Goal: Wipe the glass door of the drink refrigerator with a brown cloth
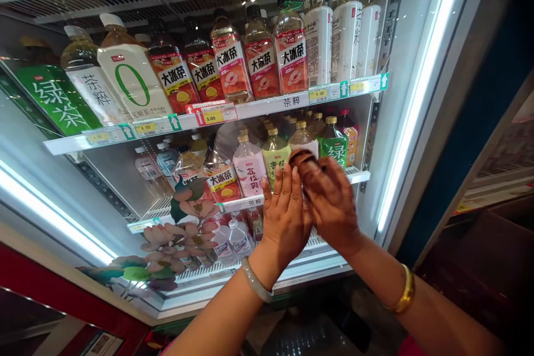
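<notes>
My left hand is raised with its fingers stretched out, palm toward the glass front of a lit drinks cooler, and nothing shows in it. Close on its right, my right hand is smeared by motion. A dark brown patch lies at its fingertips; whether it is a reflection in the glass or something held, I cannot make out. Behind the hands stand a pink bottle, a yellow-green bottle and a green tea bottle on the middle shelf. How firmly either hand touches the glass is unclear.
Upper-shelf bottles stand in a row above a price rail. Small clear bottles sit on the bottom rack. A flower decal covers the lower left glass. Light strips line both sides.
</notes>
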`<state>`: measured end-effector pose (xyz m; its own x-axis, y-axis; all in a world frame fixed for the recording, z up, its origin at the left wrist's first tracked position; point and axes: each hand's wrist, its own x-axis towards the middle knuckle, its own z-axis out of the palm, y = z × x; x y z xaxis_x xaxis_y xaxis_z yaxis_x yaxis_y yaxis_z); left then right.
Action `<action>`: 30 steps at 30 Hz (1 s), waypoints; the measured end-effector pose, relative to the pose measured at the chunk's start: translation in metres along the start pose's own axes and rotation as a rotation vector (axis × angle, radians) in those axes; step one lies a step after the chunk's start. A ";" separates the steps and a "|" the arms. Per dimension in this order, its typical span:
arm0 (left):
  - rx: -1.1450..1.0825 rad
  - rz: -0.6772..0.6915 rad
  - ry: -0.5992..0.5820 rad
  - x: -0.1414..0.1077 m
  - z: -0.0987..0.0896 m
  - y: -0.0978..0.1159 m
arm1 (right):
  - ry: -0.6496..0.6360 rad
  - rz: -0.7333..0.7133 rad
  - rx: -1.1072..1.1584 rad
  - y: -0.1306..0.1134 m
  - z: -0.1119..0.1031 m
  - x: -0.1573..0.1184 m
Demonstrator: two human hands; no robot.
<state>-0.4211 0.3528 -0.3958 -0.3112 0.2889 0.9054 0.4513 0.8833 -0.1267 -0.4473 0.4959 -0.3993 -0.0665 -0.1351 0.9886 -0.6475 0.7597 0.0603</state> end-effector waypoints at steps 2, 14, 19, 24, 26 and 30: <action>-0.006 -0.005 0.011 -0.002 -0.002 -0.004 | -0.019 -0.020 0.020 -0.012 0.004 -0.006; 0.051 0.003 0.011 -0.012 -0.021 -0.018 | -0.041 -0.027 0.029 -0.022 0.009 0.004; 0.038 0.037 0.012 -0.020 -0.024 -0.029 | -0.062 -0.180 0.029 -0.010 0.007 -0.002; 0.040 -0.003 -0.035 -0.026 -0.029 -0.037 | 0.021 0.058 -0.005 0.013 0.000 0.008; 0.034 0.008 -0.052 -0.030 -0.029 -0.040 | -0.020 -0.002 -0.016 0.004 0.006 -0.005; 0.012 0.029 -0.060 -0.040 -0.030 -0.046 | -0.206 -0.132 0.073 -0.018 0.015 -0.040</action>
<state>-0.4041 0.2899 -0.4141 -0.3476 0.3354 0.8756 0.4513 0.8784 -0.1573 -0.4441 0.4786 -0.4424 -0.1265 -0.3623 0.9234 -0.7132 0.6802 0.1691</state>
